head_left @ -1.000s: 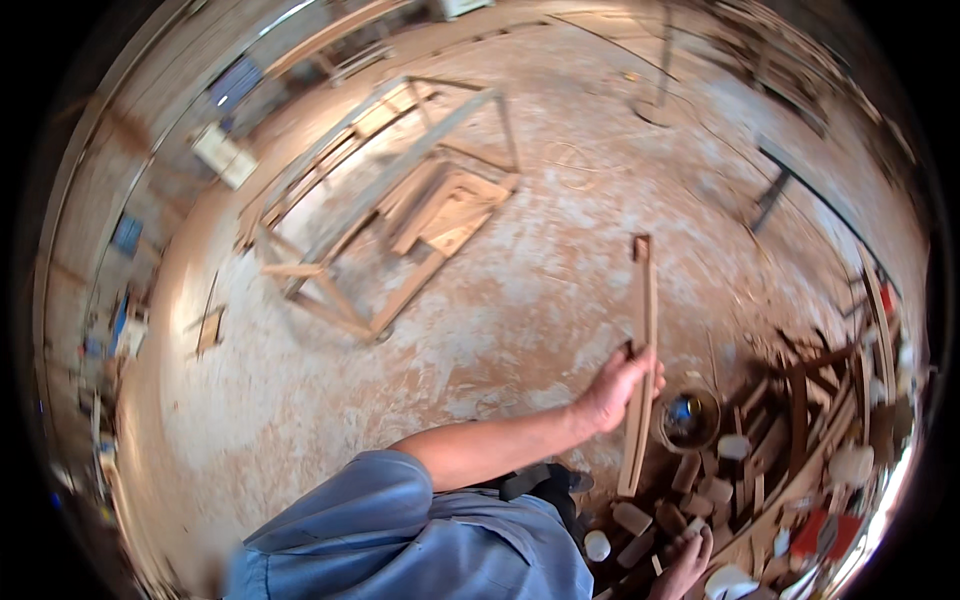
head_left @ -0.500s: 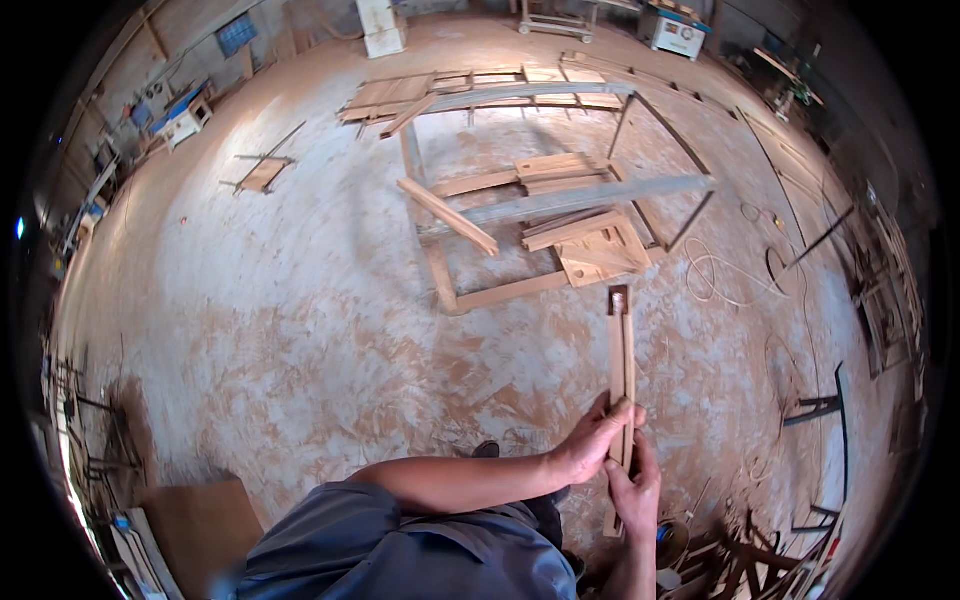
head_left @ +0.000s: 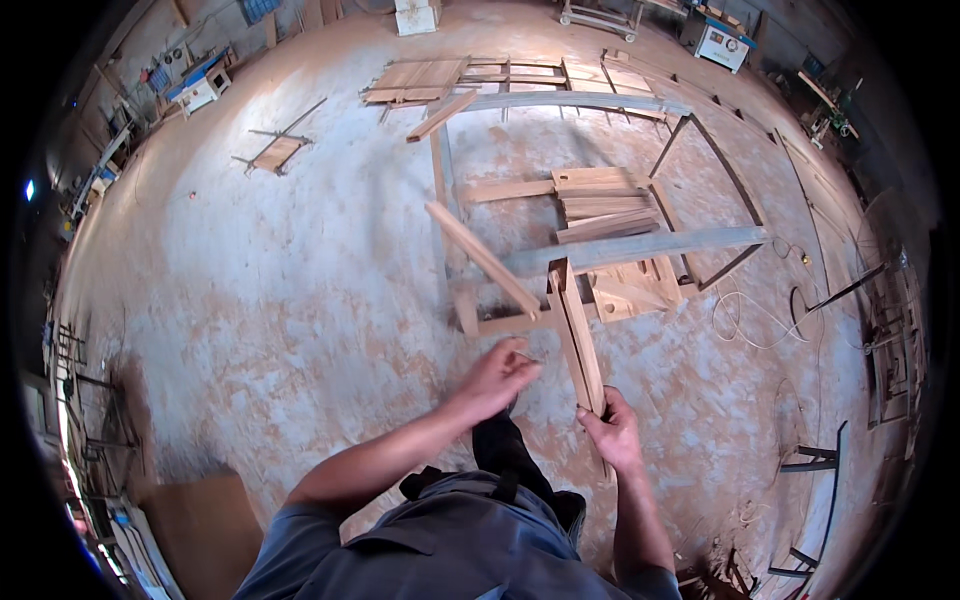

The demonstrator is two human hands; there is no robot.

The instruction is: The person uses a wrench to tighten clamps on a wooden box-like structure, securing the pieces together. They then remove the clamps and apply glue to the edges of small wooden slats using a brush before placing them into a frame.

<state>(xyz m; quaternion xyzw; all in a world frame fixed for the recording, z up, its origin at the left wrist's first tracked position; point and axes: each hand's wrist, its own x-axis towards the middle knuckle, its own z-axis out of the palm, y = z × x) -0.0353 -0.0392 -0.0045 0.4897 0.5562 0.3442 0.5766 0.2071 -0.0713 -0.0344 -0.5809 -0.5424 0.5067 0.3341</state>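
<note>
My right hand (head_left: 612,432) grips the near end of a pair of long, narrow wooden strips (head_left: 577,340) lying side by side. Their far end is darker and reaches up to the near bar of a grey frame (head_left: 660,243); whether it touches the bar I cannot tell. My left hand (head_left: 495,380) is off the strips, a little to their left, with its fingers curled in toward the thumb. Anything between those fingers is too small to make out. Ahead, a loose wooden board (head_left: 482,258) slants across the frame's near left side.
Stacked wooden pieces (head_left: 605,205) and a panel with holes (head_left: 632,288) lie within the frame. Slatted wood panels (head_left: 420,78) rest behind it. A cable (head_left: 745,318) coils on the floor to the right, near a dark metal piece (head_left: 832,495). A brown sheet (head_left: 200,535) stands lower left.
My left hand has let go of the strips and moved left. My right hand has carried them forward, their far end swinging left toward the frame. The view has shifted as I moved closer.
</note>
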